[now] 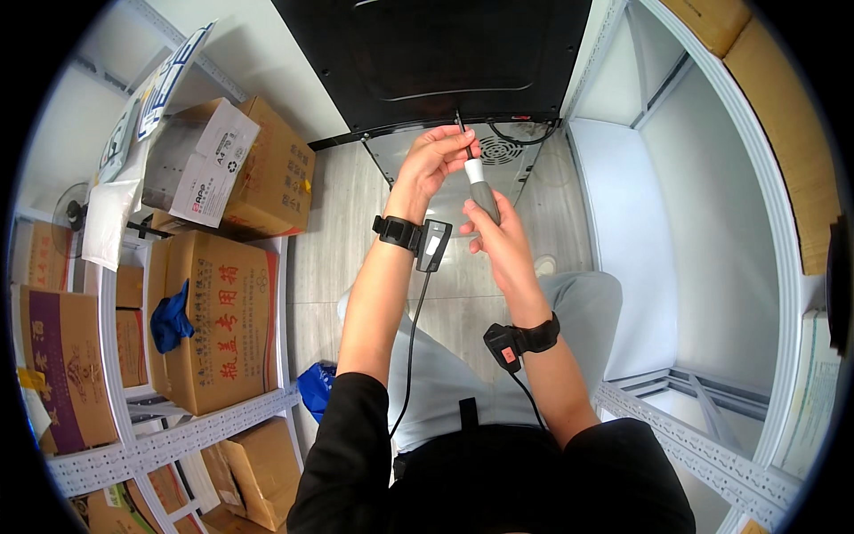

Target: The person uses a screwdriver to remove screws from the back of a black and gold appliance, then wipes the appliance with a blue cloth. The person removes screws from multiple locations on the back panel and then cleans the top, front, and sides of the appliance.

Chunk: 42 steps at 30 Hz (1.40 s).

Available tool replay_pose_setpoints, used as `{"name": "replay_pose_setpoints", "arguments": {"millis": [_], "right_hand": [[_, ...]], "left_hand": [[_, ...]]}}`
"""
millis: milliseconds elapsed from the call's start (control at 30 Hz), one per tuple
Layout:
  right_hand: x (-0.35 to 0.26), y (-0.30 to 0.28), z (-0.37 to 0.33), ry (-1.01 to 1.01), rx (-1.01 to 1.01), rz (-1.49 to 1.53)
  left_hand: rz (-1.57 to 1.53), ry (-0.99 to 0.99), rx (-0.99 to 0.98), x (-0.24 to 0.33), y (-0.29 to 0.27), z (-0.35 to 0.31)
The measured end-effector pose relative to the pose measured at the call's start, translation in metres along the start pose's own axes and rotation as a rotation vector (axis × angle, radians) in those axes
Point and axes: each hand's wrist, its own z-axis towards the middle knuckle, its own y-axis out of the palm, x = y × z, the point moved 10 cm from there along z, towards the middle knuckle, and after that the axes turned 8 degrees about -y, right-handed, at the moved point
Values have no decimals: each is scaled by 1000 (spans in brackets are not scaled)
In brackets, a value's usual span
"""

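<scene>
A screwdriver (pixel 482 195) with a grey and white handle and a dark shaft points away from me. My right hand (pixel 505 242) is wrapped round the rear of its handle. Higher up, the fingers of my left hand (pixel 436 162) pinch the shaft. The screwdriver's far end is at the bottom edge of a large black panel (pixel 436 58); whether it sits in a screw is too small to tell. Below that edge is a grey metal section (pixel 391 160) with a round vent (pixel 501 151).
Metal shelving (pixel 213 433) on my left holds several cardboard boxes (pixel 213 320). To my right stands another rack (pixel 703 449) with a white board (pixel 623 222). A black cable (pixel 525 142) hangs by the vent, and a blue bag (pixel 317 390) lies on the floor at left.
</scene>
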Motion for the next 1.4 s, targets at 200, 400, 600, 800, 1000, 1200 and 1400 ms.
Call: {"name": "replay_pose_setpoints", "arguments": {"millis": [200, 400, 600, 800, 1000, 1200, 1400], "right_hand": [[8, -7, -7, 25, -15, 1], [14, -7, -20, -19, -43, -35], [12, 7, -21, -40, -63, -90], [11, 50, -15, -31, -207, -109], [17, 82, -11, -22, -239, -123], [24, 95, -9, 10, -238, -135], [24, 102, -6, 18, -216, -93]], "left_hand": [[23, -21, -38, 0, 9, -12], [79, -39, -65, 0, 11, -28], [8, 59, -52, 16, -3, -42], [-15, 399, 370, 54, -99, -65], [654, 836, 839, 104, -127, -93], [424, 681, 535, 100, -130, -69], [521, 667, 488, 109, -124, -75]]}}
